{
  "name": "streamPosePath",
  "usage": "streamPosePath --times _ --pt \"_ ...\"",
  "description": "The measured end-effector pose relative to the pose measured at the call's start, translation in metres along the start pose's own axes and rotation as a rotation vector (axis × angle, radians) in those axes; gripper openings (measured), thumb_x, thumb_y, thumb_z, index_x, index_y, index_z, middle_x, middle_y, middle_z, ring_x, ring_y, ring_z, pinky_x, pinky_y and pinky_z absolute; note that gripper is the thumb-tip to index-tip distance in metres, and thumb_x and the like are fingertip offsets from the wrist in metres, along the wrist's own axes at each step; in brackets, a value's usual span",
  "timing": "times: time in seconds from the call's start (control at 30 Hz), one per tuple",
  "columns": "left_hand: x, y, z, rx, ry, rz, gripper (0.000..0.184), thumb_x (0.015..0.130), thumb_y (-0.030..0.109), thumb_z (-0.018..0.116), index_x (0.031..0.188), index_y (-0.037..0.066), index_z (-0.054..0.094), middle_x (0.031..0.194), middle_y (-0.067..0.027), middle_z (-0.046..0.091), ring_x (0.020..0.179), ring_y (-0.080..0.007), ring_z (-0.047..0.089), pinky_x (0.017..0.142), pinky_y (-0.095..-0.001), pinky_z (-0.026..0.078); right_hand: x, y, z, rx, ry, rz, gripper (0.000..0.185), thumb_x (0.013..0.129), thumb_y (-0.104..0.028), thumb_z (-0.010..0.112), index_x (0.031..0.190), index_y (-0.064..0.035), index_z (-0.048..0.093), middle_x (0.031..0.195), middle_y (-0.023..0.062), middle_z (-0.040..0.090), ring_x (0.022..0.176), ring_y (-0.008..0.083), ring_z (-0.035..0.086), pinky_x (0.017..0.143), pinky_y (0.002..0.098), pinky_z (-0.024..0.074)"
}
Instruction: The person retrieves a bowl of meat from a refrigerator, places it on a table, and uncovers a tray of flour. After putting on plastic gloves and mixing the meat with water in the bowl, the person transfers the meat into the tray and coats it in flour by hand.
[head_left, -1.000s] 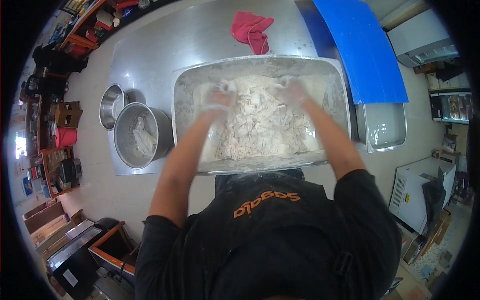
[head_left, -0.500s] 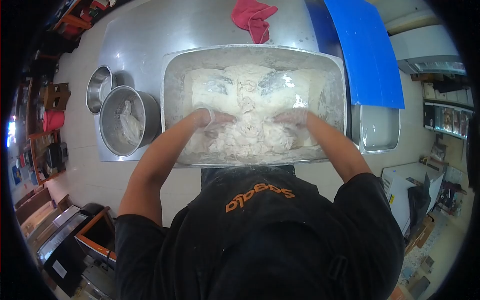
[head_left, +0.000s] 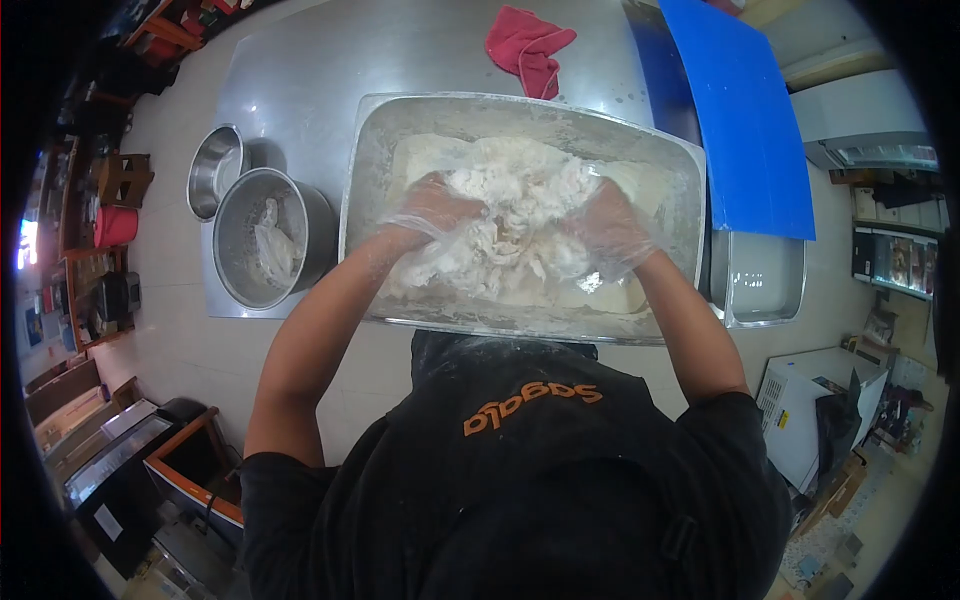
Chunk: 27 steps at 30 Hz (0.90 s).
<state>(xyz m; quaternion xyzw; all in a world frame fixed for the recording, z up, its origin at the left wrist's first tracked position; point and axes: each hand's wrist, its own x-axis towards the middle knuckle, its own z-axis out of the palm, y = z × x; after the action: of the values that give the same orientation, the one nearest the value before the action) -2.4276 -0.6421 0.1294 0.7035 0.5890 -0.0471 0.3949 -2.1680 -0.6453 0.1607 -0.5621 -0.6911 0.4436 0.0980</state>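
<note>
A large metal tub (head_left: 372,140) holds a loose, shaggy mass of floury dough (head_left: 515,215), white and crumbly, with loose flour around it. My left hand (head_left: 440,207), in a clear plastic glove, grips the dough's left side with its fingers curled into the mass. On the opposite side my right hand (head_left: 605,220), gloved the same way, is closed on the dough. Flour and dough hide the fingertips of both hands. Between them the dough is bunched up and ragged.
The tub stands at the front edge of a steel table (head_left: 300,60). To its left are a deep metal pot (head_left: 325,235) with a crumpled plastic bag (head_left: 275,250) and a metal bowl (head_left: 205,180). A red cloth (head_left: 530,50), blue sheet (head_left: 745,110) and metal pan (head_left: 760,280) lie beyond and right.
Both hands have moved away from me to the tub's middle, gathering and bunching up the dough between them. The tub now appears slightly turned and shifted right in view.
</note>
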Motion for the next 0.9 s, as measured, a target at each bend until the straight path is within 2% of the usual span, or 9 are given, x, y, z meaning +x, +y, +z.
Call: streamPosePath --times 0.07,0.27,0.37,0.43,0.5,0.57,0.67,0.7,0.9 --pt "-0.028 0.056 -0.037 0.019 0.011 -0.277 0.039 0.08 0.042 0.054 0.105 0.012 0.063 0.113 -0.0232 0.051 0.107 -0.0343 0.05 0.089 -0.0386 0.042 -0.003 -0.002 -0.005 -0.145 0.032 -0.029 0.043 0.068 -0.017 0.075 0.102 0.0034 0.058 0.094 0.0123 0.063 0.08 0.0196 0.059 0.076 0.0313 0.0474" --pt "-0.023 0.037 -0.056 0.515 -0.235 0.338 0.044 0.082 0.04 0.052 0.112 0.008 0.058 0.105 -0.0246 0.055 0.101 -0.0327 0.055 0.086 -0.0407 0.044 -0.031 -0.068 -0.042 -0.106 -0.271 -0.005 0.041 0.07 -0.032 0.072 0.085 0.0055 0.061 0.07 0.0131 0.062 0.064 0.0204 0.057 0.067 0.0311 0.0468" --pt "-0.01 0.004 -0.067 -0.12 -0.148 0.158 0.044 0.084 0.038 0.05 0.113 0.006 0.056 0.097 -0.0243 0.058 0.1 -0.0312 0.057 0.086 -0.0403 0.044 0.01 0.0 -0.04 -0.013 -0.159 -0.074 0.046 0.072 -0.042 0.069 0.071 0.0035 0.062 0.062 0.0132 0.059 0.057 0.0209 0.055 0.06 0.0329 0.0453" --pt "0.045 -0.032 -0.045 0.477 -0.119 0.064 0.039 0.086 0.034 0.047 0.111 0.005 0.057 0.098 -0.025 0.059 0.098 -0.0308 0.059 0.085 -0.0392 0.045 0.052 0.049 -0.03 -0.283 -0.132 0.227 0.044 0.074 -0.042 0.066 0.066 0.0009 0.061 0.059 0.0102 0.057 0.055 0.0194 0.053 0.056 0.0325 0.0444" --pt "0.041 -0.011 0.0 0.266 0.221 -0.27 0.054 0.092 0.046 0.034 0.122 0.003 0.05 0.112 -0.0216 0.058 0.112 -0.0314 0.051 0.099 -0.0398 0.035 0.1 0.102 0.027 -0.109 0.001 0.262 0.041 0.08 -0.04 0.059 0.081 0.0007 0.061 0.072 0.0132 0.059 0.065 0.0216 0.055 0.065 0.0346 0.0476" --pt "0.031 0.015 0.013 0.504 0.06 0.086 0.04 0.091 0.031 0.038 0.121 0.005 0.046 0.101 -0.0277 0.057 0.097 -0.0359 0.057 0.084 -0.0424 0.044 0.106 0.095 0.089 -0.928 0.353 -0.312 0.05 0.088 -0.047 0.046 0.096 0.0003 0.058 0.092 0.0148 0.063 0.077 0.0262 0.061 0.063 0.0353 0.0503" --pt "0.062 -0.038 0.042 -0.023 0.08 0.137 0.041 0.093 0.028 0.036 0.127 0.006 0.04 0.101 -0.0271 0.058 0.099 -0.0367 0.056 0.083 -0.0435 0.044 0.084 0.078 0.067 -0.381 -0.126 -0.143 0.044 0.092 -0.04 0.039 0.121 -0.007 0.047 0.109 0.0189 0.057 0.096 0.0298 0.056 0.079 0.037 0.0476" --pt "0.085 -0.092 0.055 0.392 0.195 0.416 0.043 0.092 0.032 0.038 0.126 0.006 0.043 0.108 -0.0269 0.056 0.099 -0.0367 0.056 0.082 -0.0439 0.045 0.074 0.063 0.047 -0.319 -0.27 -0.027 0.042 0.093 -0.033 0.039 0.127 -0.0082 0.042 0.113 0.0202 0.054 0.103 0.0301 0.054 0.086 0.0385 0.0449" --pt "0.048 -0.073 0.031 0.046 -0.513 -0.178 0.051 0.088 0.046 0.048 0.127 0.013 0.049 0.124 -0.0148 0.053 0.113 -0.0266 0.05 0.098 -0.0342 0.036 0.027 0.056 0.011 -0.318 -0.714 0.103 0.057 0.089 -0.035 0.05 0.135 -0.0059 0.035 0.134 0.0219 0.04 0.126 0.0299 0.038 0.108 0.042 0.0269"
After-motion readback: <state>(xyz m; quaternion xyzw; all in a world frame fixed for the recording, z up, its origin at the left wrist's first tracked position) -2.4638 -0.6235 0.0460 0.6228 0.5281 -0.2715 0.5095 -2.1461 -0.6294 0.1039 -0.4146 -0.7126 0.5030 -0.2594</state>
